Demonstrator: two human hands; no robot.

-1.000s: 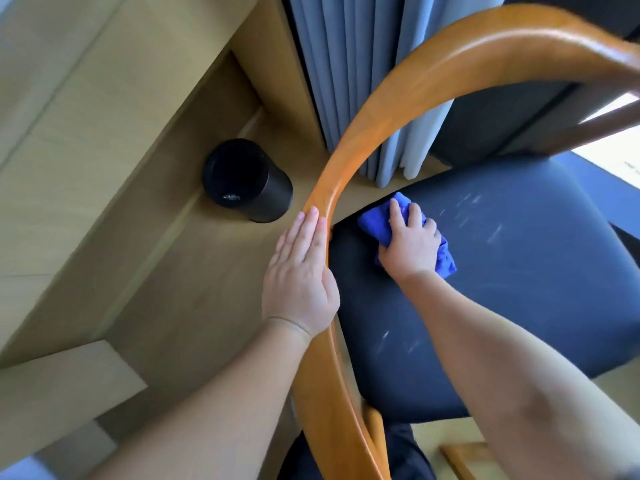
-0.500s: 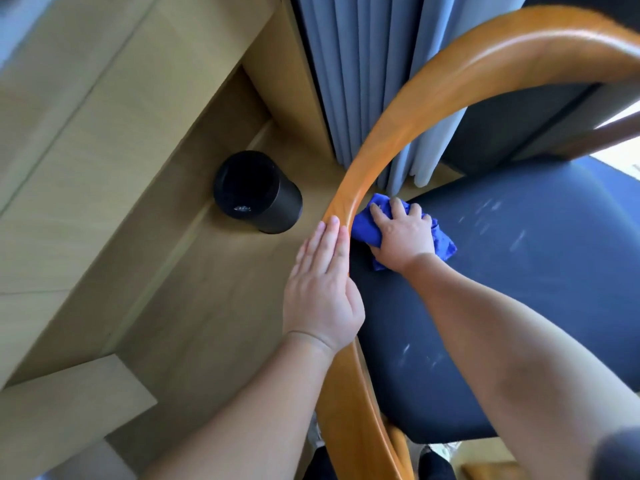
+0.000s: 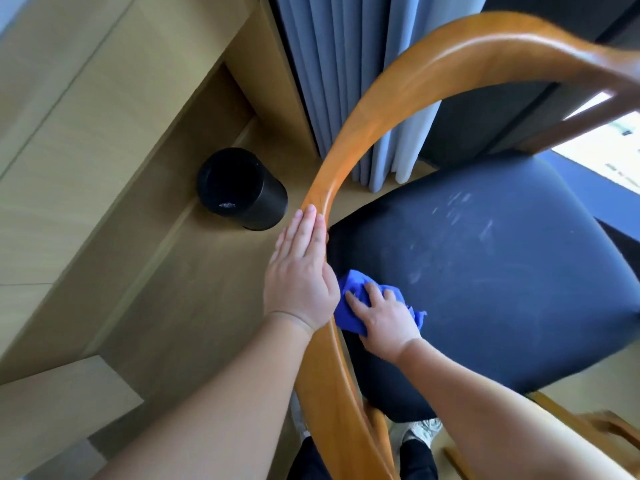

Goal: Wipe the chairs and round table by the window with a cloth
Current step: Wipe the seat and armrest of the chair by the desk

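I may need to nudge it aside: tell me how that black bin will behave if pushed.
The black bin looks nearly empty, so probably light. On the smooth floor it would likely slide; tipped, its round body could roll.

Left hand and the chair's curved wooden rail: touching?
Touching. The head view shows the left hand lying flat on the wooden rail, fingers straight along its top, no gap.

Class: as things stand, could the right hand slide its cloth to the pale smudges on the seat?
Probably yes: only bare seat lies between the right hand, its cloth and the smudges.
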